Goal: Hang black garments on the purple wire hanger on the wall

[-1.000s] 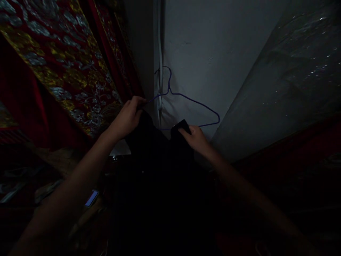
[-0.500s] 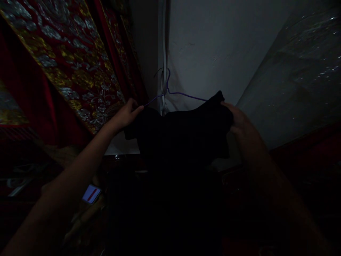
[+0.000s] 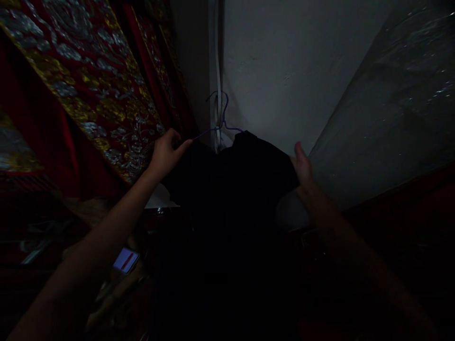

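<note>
"Black short-sleeved garment (image 3: 245, 189) on a purple wire hanger (image 3: 223, 122), straight ahead. What are the hands doing?"

"The left hand (image 3: 168, 150) grips the garment's left shoulder, where it meets the hanger's arm. The right hand (image 3: 302, 166) is at the other shoulder, thumb raised off the cloth; its fingers are partly hidden, so I can't tell whether they grip."

"What has just changed?"

"A second ago the hanger's right arm was bare and the right hand pinched the cloth near the middle. Now the fabric covers that arm, so I'd judge both shoulders to be on, the right one perhaps needing straightening."

"And around it?"

"The hanger's hook is up beside a pale cord (image 3: 217, 61), against a pale wall (image 3: 277, 71). Red cloth embroidered in gold and silver (image 3: 88, 94) hangs on the left, clear plastic sheeting (image 3: 398, 94) on the right."

"Any brand or writing?"

"None I can read. A lit phone (image 3: 126, 260) at lower left shows a red band, too small to make out. The garment's lower part is lost in the dark."
</note>
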Demonstrator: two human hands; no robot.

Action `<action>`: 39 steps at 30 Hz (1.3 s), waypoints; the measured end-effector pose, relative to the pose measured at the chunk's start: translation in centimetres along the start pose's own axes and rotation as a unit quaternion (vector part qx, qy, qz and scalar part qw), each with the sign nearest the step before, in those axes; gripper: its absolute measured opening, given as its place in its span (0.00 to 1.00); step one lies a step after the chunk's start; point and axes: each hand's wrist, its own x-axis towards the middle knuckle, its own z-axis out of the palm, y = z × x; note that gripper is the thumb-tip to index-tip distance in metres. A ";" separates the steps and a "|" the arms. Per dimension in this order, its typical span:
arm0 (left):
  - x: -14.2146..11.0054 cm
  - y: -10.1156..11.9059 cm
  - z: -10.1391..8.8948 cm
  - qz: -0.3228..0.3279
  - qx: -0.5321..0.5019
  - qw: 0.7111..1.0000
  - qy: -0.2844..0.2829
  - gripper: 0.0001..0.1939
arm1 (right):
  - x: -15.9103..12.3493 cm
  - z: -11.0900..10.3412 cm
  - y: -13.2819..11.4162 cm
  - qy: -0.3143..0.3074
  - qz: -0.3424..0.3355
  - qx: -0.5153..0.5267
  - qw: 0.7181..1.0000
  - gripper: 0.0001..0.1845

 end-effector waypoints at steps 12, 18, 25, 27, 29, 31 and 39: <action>0.9 7.5 -0.5 0.112 -0.152 0.981 -0.030 0.27 | -1.3 -2.4 -5.8 -0.046 0.219 0.206 0.953 0.19; -3.1 9.9 -0.6 -0.188 -0.359 0.899 -0.168 0.17 | -9.0 -2.1 -11.4 -0.271 0.105 0.144 0.946 0.14; -7.2 11.5 -2.1 -0.360 -0.346 0.792 -0.351 0.13 | -11.8 0.0 -15.2 -0.670 -0.001 0.059 0.740 0.24; -6.6 10.7 -3.1 -0.294 -0.234 0.852 -0.364 0.10 | -11.4 -0.1 -14.8 -0.669 0.034 0.058 0.741 0.21; -4.8 9.9 -3.9 -0.226 -0.159 0.906 -0.322 0.10 | -11.1 -0.3 -14.1 -0.643 0.062 0.072 0.760 0.18; -2.2 9.4 -4.0 -0.199 -0.138 0.934 -0.263 0.11 | -11.1 -0.2 -13.5 -0.627 0.082 0.104 0.768 0.17; 9.8 10.5 0.9 -0.160 -0.108 0.968 -0.160 0.10 | -12.0 3.2 -10.7 -0.628 0.115 0.192 0.745 0.23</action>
